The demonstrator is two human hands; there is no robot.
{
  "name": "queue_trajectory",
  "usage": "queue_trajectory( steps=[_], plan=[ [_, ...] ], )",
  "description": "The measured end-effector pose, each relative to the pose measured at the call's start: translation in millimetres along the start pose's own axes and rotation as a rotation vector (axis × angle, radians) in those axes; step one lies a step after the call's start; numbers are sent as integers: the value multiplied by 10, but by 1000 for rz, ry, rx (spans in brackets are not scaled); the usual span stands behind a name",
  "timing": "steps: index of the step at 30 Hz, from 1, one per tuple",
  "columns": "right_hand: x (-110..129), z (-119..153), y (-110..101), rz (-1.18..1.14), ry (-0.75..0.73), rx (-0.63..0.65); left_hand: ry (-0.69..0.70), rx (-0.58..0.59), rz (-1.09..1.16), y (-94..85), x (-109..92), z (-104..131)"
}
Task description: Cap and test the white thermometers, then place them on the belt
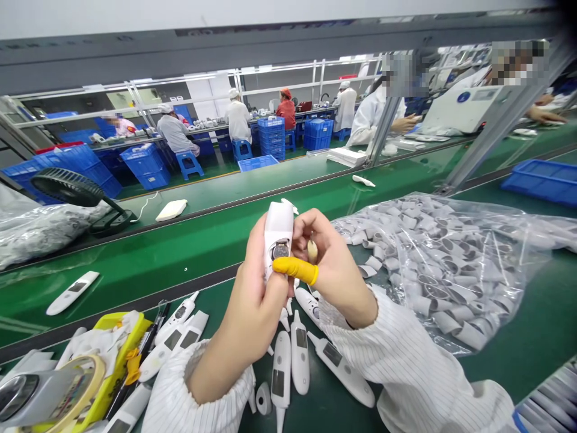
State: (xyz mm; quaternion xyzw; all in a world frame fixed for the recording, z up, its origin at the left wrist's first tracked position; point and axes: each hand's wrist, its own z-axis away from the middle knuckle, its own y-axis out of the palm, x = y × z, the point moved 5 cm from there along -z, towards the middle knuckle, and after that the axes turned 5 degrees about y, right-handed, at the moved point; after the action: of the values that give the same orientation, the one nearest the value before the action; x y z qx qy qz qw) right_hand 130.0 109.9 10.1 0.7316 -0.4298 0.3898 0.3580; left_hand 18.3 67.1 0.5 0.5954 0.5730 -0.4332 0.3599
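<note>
In front of me my left hand (264, 285) is closed around a white digital thermometer (278, 221), held upright. Its lower part has an open compartment with a round, dark coin battery (281, 251) showing. The thumb of my right hand (331, 264) wears a yellow finger cot (297, 269) and presses at the compartment's lower edge. My right fingers curl by the thermometer's side, and a small cream-coloured tip (312, 249) shows among them; what it is I cannot tell. Below my hands several thermometers (300, 355) lie on the green table, next to a small white cap (264, 398).
At right a clear plastic bag (451, 264) spills many grey-white sleeves. A yellow tray (101, 397) with a tape roll (85, 385) stands at left. A green conveyor belt (216, 237) crosses ahead, with a fan (72, 187) beyond. A blue bin (545, 180) sits far right; co-workers sit further off.
</note>
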Motion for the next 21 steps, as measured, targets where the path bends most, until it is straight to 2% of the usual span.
queue_trajectory(
  steps=[2,4,9,11,13,15,17,19,21],
  plan=[
    [-104,-19,25,-141,212,64,25,-8,-104,-5,0,11],
    [-174,-15,46,-180,310,87,37,-12,-207,-12,-1,16],
    [-270,-34,86,-206,289,15,31,-20,-283,-36,1,-26],
    [-268,-55,86,-181,281,55,-10,-21,-202,-40,16,-55],
    [-196,-63,13,-78,211,108,-53,6,-70,-31,24,-79],
    [-103,-38,-170,224,117,97,-70,23,47,-39,11,-98],
    [-100,23,-460,795,155,14,-63,8,103,-78,-16,-114],
    [-216,133,-846,1472,415,-58,-59,-12,121,-121,-37,-122],
    [-339,264,-1180,1694,596,-103,-58,-15,139,-141,-50,-126]
  ],
)
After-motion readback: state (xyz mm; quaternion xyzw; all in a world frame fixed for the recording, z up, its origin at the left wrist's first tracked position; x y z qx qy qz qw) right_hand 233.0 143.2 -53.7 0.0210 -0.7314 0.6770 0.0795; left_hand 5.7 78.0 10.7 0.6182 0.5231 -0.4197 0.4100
